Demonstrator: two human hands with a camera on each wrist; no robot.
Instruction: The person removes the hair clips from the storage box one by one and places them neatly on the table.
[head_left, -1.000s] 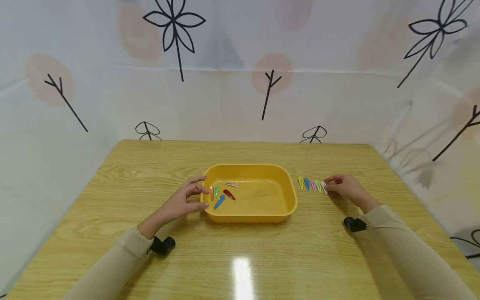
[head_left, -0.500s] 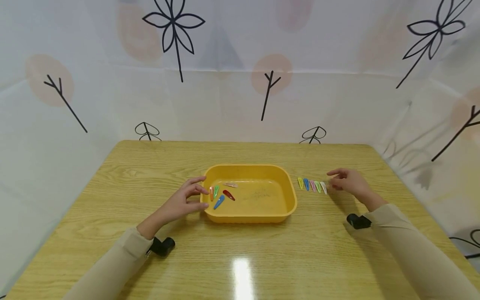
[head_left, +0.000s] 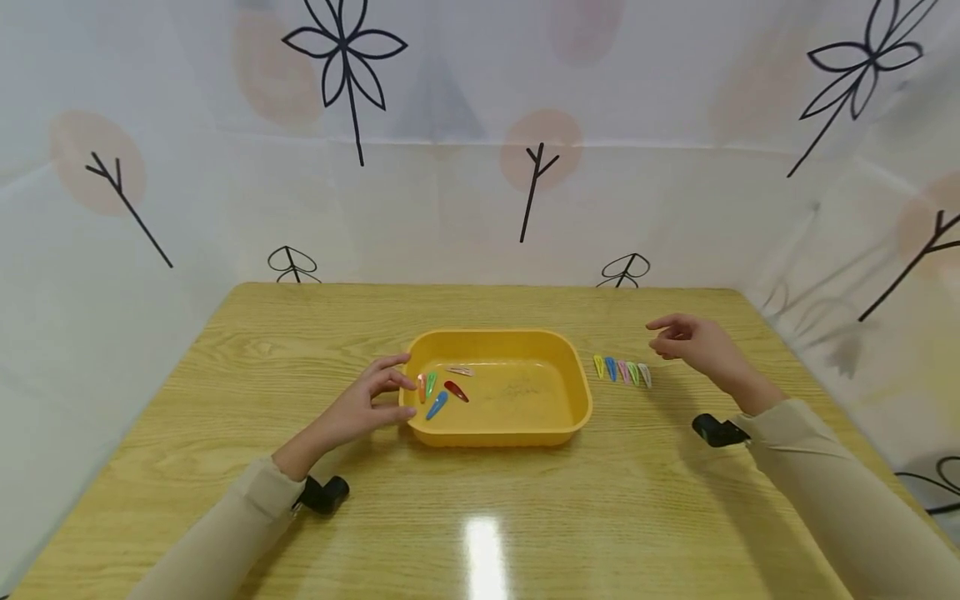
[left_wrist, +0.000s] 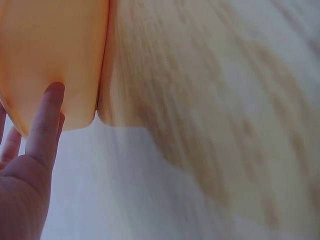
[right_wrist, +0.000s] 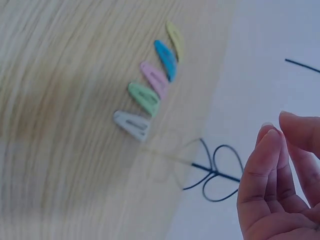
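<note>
My left hand (head_left: 369, 398) is at the left end of a yellow tray (head_left: 498, 438), its spread fingers touching the rim. In the left wrist view one straight finger (left_wrist: 46, 117) meets the tray's outer wall (left_wrist: 75, 45). Inside, at the left, lie several snap hair clips, among them a red one (head_left: 456, 391) and a blue one (head_left: 437, 405). To the tray's right runs a row of clips: yellow (head_left: 598, 366), blue (head_left: 611, 368), pink (head_left: 623, 372), green (head_left: 633, 373) and white (head_left: 646, 375). Above and right of the white clip hovers my right hand (head_left: 701, 346), fingers loosely bent, nothing visible between them.
The wooden table (head_left: 480, 500) extends around the tray on every side. Behind it hangs a pale cloth (head_left: 442, 208) with black plant drawings. A small black camera sits at each wrist, the left one (head_left: 322, 494) and the right one (head_left: 718, 431).
My right hand has let go of the white hair clip at the row's end and lifted up and away. The left hand and the tray stay put.
</note>
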